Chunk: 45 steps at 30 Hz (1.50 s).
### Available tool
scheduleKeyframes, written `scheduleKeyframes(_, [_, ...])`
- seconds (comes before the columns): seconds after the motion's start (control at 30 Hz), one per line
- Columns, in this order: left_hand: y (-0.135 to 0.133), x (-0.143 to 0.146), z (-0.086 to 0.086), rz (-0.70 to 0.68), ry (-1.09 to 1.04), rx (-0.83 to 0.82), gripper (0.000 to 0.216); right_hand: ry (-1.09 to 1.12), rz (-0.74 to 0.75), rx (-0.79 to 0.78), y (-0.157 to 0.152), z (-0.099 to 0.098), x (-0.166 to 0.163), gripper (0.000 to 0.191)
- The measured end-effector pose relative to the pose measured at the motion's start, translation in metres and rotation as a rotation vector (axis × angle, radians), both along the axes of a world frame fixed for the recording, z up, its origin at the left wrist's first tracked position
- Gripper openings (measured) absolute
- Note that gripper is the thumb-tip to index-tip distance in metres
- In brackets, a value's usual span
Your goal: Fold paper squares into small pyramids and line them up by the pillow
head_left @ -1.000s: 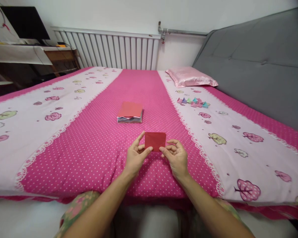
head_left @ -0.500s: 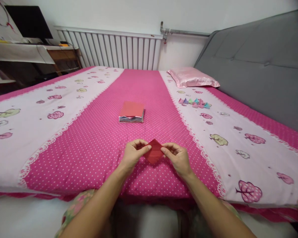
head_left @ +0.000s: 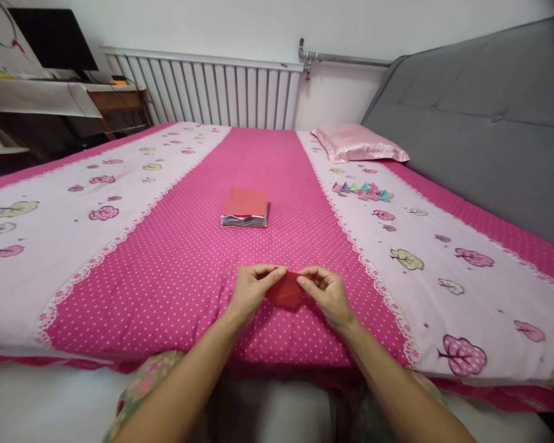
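Note:
A small piece of folded red paper (head_left: 286,291) is held up between my two hands, just above the near part of the bed. My left hand (head_left: 253,286) pinches its left upper edge, thumb on the near side. My right hand (head_left: 327,293) grips the right upper edge in the same way, with some fingers curled behind. The far side of the paper and the fingertips behind it are hidden. Beyond my hands lies a stack of square paper (head_left: 245,203) with a red-orange sheet on top.
The bed (head_left: 189,271) has a pink dotted and pale patterned cover. Several small folded paper pieces (head_left: 364,191) lie at the right, before a pink pillow (head_left: 357,144). A grey headboard (head_left: 480,117) rises at the right. A radiator (head_left: 212,89) and a monitor (head_left: 53,40) stand behind.
The red paper has turned from a diamond with its point up to a shape with a flatter top edge. Both hands still pinch it, in nearly the same place.

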<state>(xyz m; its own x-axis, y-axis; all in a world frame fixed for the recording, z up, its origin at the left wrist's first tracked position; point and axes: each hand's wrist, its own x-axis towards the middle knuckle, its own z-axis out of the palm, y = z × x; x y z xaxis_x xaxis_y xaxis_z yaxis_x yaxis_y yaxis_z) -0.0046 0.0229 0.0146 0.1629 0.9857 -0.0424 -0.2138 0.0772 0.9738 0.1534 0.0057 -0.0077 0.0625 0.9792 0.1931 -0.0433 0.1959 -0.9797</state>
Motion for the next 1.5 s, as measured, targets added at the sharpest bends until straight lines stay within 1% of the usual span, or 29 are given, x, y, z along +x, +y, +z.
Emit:
scheduleKeyframes(0.17, [0.003,-0.003,0.001,0.030,-0.028,-0.002,0.019,-0.040,-0.040,0.036,0.002,0.001,0.006,0.014])
scheduleKeyframes(0.33, [0.003,-0.003,0.003,0.028,0.017,0.066,0.019,-0.089,-0.053,0.088,0.002,0.003,0.010,0.012])
scheduleKeyframes(0.5, [0.001,-0.002,0.004,0.043,0.038,0.119,0.015,-0.041,-0.038,0.082,0.003,0.000,0.012,0.011])
scheduleKeyframes(0.63, [0.001,0.000,-0.001,0.048,-0.039,0.069,0.016,0.037,0.009,0.028,0.003,-0.001,0.010,0.011])
scheduleKeyframes(0.7, [0.002,0.000,-0.003,0.047,-0.082,0.028,0.019,0.071,0.061,-0.012,0.004,-0.003,0.008,0.014])
scheduleKeyframes(0.8, [0.003,0.000,-0.006,0.054,-0.150,-0.023,0.023,0.058,0.126,-0.058,0.004,-0.006,0.005,0.018])
scheduleKeyframes(0.93, [0.003,0.002,-0.007,0.070,-0.212,-0.074,0.026,0.010,0.100,-0.096,0.005,-0.009,0.004,0.022])
scheduleKeyframes(1.03, [0.003,0.003,-0.008,0.081,-0.205,-0.081,0.026,-0.011,0.060,-0.113,0.005,-0.010,0.004,0.024])
scheduleKeyframes(1.1, [0.004,0.002,-0.011,0.087,-0.108,-0.054,0.026,-0.014,0.057,-0.136,0.006,-0.011,0.005,0.025])
scheduleKeyframes(1.13, [0.005,0.001,-0.013,0.090,-0.017,-0.028,0.027,-0.013,0.071,-0.160,0.007,-0.012,0.006,0.025])
scheduleKeyframes(1.2, [0.008,-0.001,-0.017,0.105,0.242,0.029,0.026,-0.029,0.097,-0.214,0.009,-0.015,0.008,0.028])
scheduleKeyframes(1.27, [0.010,-0.002,-0.021,0.125,0.560,0.065,0.022,-0.136,0.067,-0.232,0.010,-0.017,0.008,0.033])
scheduleKeyframes(1.37, [0.012,0.000,-0.021,0.137,0.965,0.094,0.016,-0.421,-0.051,-0.138,0.011,-0.019,0.008,0.039])
scheduleKeyframes(1.43, [0.012,0.002,-0.018,0.126,1.112,0.108,0.015,-0.604,-0.076,-0.037,0.010,-0.020,0.007,0.037])
scheduleKeyframes(1.5, [0.011,0.003,-0.015,0.109,1.185,0.111,0.017,-0.757,-0.078,0.043,0.010,-0.021,0.005,0.033])
